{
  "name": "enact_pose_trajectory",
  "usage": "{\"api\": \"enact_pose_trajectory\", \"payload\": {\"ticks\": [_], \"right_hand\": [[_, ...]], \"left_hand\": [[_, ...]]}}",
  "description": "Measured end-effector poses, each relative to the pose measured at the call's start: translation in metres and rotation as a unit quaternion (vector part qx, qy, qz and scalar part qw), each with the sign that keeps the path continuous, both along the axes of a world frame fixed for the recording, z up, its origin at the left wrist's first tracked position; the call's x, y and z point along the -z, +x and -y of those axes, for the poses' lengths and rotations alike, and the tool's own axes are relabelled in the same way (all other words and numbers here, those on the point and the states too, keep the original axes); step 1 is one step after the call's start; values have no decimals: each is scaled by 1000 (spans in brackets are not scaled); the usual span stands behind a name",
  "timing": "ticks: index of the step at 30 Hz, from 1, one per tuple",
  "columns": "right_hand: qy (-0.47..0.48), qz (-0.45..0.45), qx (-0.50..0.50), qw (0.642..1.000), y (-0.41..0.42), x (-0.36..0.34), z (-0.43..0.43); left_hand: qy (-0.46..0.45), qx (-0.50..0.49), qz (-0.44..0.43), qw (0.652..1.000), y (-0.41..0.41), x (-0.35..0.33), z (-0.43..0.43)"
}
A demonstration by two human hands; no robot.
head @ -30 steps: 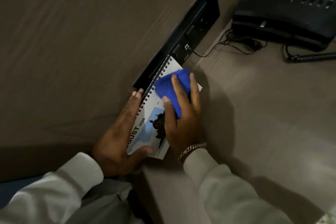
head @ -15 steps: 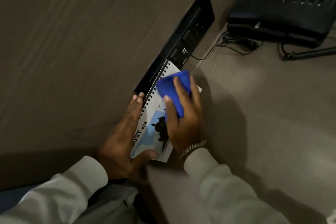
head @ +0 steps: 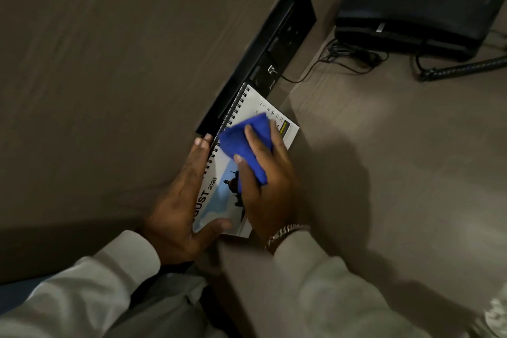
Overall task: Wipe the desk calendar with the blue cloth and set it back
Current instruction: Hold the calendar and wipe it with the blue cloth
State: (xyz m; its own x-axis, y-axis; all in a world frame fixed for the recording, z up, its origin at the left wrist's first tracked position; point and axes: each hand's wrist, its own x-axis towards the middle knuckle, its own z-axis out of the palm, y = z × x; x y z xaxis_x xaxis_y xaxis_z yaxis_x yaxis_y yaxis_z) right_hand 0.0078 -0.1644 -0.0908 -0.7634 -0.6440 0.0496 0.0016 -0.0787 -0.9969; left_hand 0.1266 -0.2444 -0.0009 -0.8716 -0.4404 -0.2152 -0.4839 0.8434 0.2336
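Note:
A spiral-bound desk calendar, white with a sky photo and the word "2026", stands at the desk's near left corner against the wall. My left hand grips its spiral edge and lower corner, thumb on the front page. My right hand presses a folded blue cloth flat against the calendar's face, fingers spread over it. The upper right part of the page with date numbers shows above the cloth.
A black socket panel is set in the wall just behind the calendar, with a thin cable running to a black desk telephone at the far right. Its coiled cord lies on the grey-brown desk.
My right hand and the cloth have slid down the page toward me, uncovering the date numbers at the top. The left hand keeps its hold.

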Motion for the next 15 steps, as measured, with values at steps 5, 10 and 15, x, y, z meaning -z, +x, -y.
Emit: {"api": "enact_pose_trajectory", "payload": {"ticks": [5, 10, 15], "right_hand": [[81, 70, 81, 991, -11, 12, 9], [129, 7, -32, 991, 31, 25, -30], [52, 27, -37, 998, 28, 8, -23]], "left_hand": [[12, 3, -33, 999, -3, -1, -2], [-4, 14, -23, 1000, -1, -2, -3], [-10, 18, -22, 1000, 2, -1, -2]]}}
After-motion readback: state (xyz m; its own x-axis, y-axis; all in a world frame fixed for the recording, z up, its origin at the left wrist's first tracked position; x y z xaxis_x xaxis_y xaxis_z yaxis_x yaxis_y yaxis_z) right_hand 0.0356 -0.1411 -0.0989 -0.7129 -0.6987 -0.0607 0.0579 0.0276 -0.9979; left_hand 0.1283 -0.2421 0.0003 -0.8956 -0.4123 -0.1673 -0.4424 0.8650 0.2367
